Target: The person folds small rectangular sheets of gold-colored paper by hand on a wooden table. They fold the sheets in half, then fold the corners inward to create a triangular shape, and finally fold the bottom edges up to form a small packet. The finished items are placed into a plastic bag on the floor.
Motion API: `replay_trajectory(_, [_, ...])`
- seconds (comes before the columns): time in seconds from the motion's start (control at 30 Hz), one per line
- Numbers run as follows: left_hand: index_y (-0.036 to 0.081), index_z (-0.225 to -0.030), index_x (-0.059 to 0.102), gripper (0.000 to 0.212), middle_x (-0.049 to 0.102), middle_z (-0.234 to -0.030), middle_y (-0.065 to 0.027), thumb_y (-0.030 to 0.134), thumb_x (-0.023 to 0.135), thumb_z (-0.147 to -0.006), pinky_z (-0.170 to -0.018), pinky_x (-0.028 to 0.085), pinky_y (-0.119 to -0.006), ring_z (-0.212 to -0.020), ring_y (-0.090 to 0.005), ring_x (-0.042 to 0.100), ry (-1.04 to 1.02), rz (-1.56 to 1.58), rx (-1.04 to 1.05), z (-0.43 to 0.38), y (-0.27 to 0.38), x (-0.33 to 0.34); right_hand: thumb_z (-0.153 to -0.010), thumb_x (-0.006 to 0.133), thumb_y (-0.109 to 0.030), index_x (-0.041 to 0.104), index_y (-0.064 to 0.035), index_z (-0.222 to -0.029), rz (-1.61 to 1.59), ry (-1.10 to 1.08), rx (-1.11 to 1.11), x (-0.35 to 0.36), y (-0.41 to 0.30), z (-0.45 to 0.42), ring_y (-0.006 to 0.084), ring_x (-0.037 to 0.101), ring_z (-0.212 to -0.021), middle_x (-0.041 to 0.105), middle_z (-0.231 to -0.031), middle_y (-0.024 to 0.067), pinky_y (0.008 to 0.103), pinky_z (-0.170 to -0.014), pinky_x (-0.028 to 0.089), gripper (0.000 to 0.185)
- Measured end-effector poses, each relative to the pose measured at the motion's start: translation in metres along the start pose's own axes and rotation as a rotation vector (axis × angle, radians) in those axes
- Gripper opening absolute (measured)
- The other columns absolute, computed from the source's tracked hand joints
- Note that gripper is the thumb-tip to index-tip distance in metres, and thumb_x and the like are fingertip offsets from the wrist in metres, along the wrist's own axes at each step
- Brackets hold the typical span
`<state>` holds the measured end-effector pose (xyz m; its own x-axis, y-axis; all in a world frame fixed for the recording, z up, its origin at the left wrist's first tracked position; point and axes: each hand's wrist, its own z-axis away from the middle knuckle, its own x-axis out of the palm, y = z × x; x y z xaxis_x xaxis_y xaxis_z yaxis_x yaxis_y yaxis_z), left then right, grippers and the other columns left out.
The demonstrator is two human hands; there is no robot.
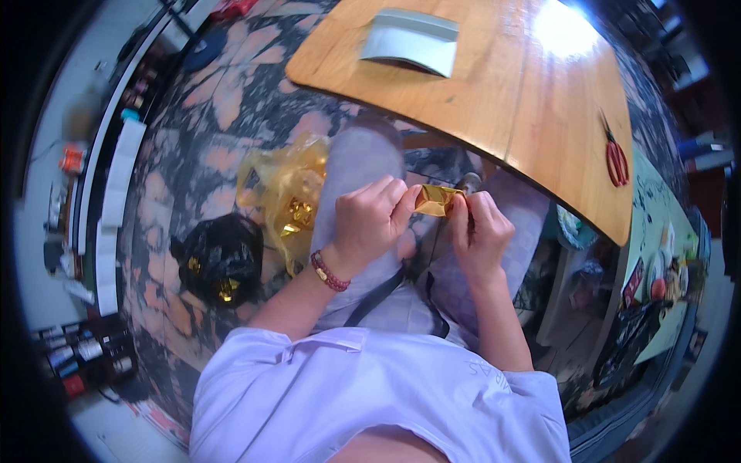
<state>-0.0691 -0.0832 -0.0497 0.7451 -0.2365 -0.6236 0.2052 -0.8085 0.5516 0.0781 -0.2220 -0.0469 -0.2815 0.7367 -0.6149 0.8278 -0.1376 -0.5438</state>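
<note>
A shiny gold foil paper piece, folded into a small boat-like shape, is held above my lap between both hands. My left hand pinches its left end with thumb and fingers; a beaded bracelet circles that wrist. At its right end, my right hand grips the foil between thumb and curled fingers. Beside my left leg a translucent yellow plastic bag holds gold foil pieces. Left of it, a black plastic bag on the floor shows more gold foil pieces.
The wooden table reaches over my knees, its edge just beyond my hands. On it are a grey-white open box or folded sheet and red-handled scissors. A pale green surface with assorted items stands at the right.
</note>
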Motion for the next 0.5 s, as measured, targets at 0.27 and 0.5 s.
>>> replay_trajectory(0.27, [0.008,-0.094,0.07,0.039,0.063,-0.073,-0.0004,0.033,0.052,-0.117,-0.053,0.045,-0.03,-0.057,-0.0113,0.058,0.237,0.517,-0.918,0.092,-0.126,-0.06,-0.109,0.069,-0.013,0.071,-0.0004,-0.101,-0.198,-0.08,0.189,-0.006,0.001,0.013,0.0123,0.062,-0.066,0.066,-0.079,0.0081,0.0278,-0.06,0.049,0.015])
replay_trajectory(0.5, [0.008,-0.106,0.07,0.033,0.06,-0.074,0.0029,0.034,0.051,-0.115,-0.053,0.041,-0.028,-0.061,-0.0105,0.054,-0.08,0.4,-1.621,0.233,-0.187,-0.042,-0.109,0.07,-0.013,0.07,-0.0001,-0.097,-0.148,-0.152,0.198,0.014,0.009,0.02,0.0154,0.055,-0.062,0.063,-0.078,0.0097,0.0308,-0.058,0.045,0.018])
